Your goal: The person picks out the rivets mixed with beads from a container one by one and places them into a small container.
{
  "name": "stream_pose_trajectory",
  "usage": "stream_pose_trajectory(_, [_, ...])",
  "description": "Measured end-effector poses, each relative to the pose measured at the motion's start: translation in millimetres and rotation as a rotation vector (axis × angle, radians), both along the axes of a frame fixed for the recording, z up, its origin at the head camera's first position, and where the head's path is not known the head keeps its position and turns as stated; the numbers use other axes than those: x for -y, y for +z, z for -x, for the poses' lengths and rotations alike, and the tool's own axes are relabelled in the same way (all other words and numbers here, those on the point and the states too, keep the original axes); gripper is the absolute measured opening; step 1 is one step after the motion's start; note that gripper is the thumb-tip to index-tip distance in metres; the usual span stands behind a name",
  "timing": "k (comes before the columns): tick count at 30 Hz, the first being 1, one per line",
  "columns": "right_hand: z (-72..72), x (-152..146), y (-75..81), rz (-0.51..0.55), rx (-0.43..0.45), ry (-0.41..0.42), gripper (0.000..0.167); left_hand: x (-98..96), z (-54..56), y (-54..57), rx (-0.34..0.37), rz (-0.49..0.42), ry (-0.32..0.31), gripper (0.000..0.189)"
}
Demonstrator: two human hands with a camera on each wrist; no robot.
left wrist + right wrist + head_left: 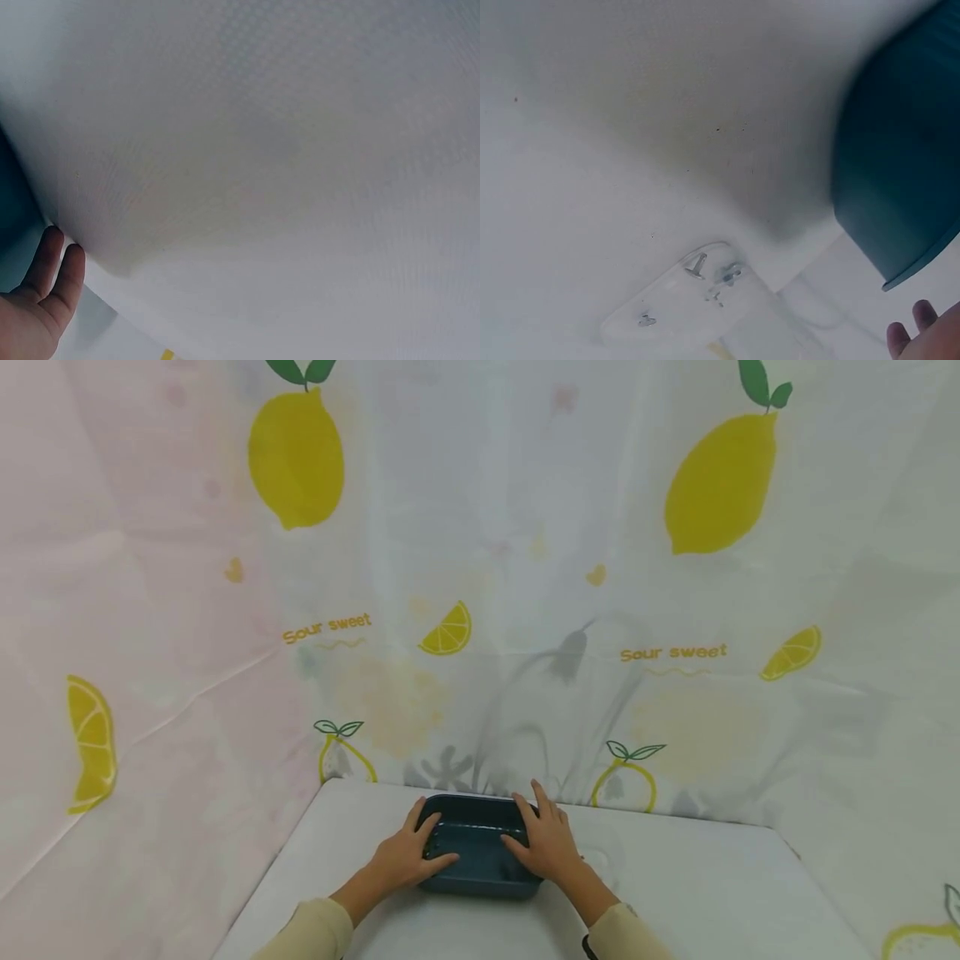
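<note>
The left hand [399,860] and right hand [551,845] were over both ends of the bin [480,887], near the back of the table [712,893], fingers spread, not clenched. Lifted so loosely, one end could slip.

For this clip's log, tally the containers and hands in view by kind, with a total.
Dark teal bin: 1
Clear container: 1
Hands: 2, the left hand and the right hand
Total: 4
</note>
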State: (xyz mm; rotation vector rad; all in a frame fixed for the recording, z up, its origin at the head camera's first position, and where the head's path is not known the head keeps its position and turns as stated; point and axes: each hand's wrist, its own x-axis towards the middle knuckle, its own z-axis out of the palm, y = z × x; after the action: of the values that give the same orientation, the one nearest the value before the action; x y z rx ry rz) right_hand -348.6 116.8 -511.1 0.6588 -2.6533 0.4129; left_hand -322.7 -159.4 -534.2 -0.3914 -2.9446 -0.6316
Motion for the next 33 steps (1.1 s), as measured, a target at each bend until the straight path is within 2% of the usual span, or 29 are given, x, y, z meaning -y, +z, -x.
stream_pose_trajectory(8, [-1.2, 1.8, -1.6, -0.016, 0.035, -0.012, 0.070, 1.4, 1.8, -3.0, -0.007, 0.021, -0.003, 0.088])
stream_pose_trajectory(27, [0.8, 8.0, -3.1, -0.026, 0.048, -0.008, 0.071, 0.5, -0.5, 2.7, 0.002, 0.006, -0.009, 0.086])
stream_pose_trajectory(33, [1.5, 10.7, -7.0, -0.031, 0.058, 0.010, 0.072, -0.1, -0.2, 0.7, 0.008, 0.010, -0.005, 0.086])
